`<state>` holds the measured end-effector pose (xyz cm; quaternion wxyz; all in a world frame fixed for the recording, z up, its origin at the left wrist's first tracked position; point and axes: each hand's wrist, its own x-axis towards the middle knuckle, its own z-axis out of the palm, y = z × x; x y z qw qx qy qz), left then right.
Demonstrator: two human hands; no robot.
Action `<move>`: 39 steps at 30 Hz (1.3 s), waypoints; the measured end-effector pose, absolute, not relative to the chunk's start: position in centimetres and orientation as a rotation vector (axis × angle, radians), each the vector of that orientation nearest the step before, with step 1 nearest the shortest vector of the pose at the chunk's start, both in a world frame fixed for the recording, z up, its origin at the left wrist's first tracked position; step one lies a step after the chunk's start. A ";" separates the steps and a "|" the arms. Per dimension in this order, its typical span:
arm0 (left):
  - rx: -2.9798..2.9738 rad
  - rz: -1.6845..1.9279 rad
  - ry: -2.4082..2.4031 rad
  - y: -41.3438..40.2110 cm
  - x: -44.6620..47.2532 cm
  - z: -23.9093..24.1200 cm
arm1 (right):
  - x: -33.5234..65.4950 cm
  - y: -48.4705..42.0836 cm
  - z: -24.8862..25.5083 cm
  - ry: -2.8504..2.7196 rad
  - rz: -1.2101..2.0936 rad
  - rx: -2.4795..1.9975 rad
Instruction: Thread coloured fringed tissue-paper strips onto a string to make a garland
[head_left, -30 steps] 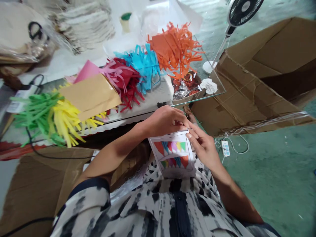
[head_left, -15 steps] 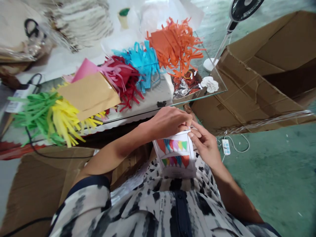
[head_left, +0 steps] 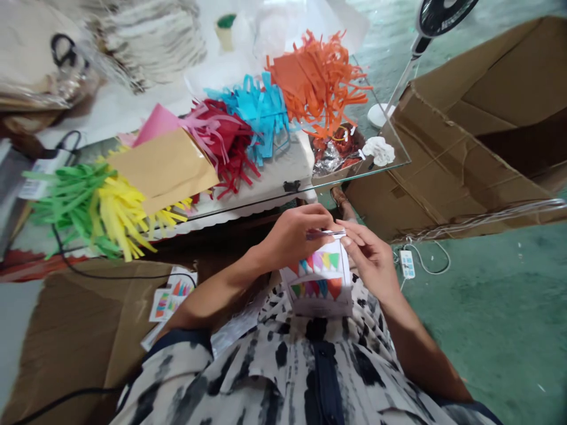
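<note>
A white printed card with rows of colourful bunting pictures stands in front of my body, its lower end near my lap. My left hand is closed at the card's top left, fingers curled over the upper edge. Pinched at the top right corner, my right hand has its thumb on the front and its fingers behind. A thin folded edge shows between the two hands. The fingertips behind the card are hidden.
On the glass-topped table lie orange, blue, red, yellow and green paper fringes, plus a tan sheet. Printed cards lie on cardboard at left. A large cardboard box and power strip are right.
My left hand has moved down and slightly left from above the card onto its top left edge. My right hand stays at the corner. Printed cards at the left have come into view.
</note>
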<state>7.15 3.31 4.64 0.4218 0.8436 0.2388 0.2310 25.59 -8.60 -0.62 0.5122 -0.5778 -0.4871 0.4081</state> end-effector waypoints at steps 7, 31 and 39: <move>1.967 0.632 0.580 3.6 7.2 3.7 | 26.0 -8.8 -0.8 -1.397 0.771 -1.498; 1.691 0.553 0.820 2.5 3.8 1.8 | 28.4 -8.2 0.2 -1.354 0.959 -1.391; 1.659 0.792 0.838 -0.3 3.7 3.3 | 27.5 -9.3 0.9 -1.302 0.683 -1.524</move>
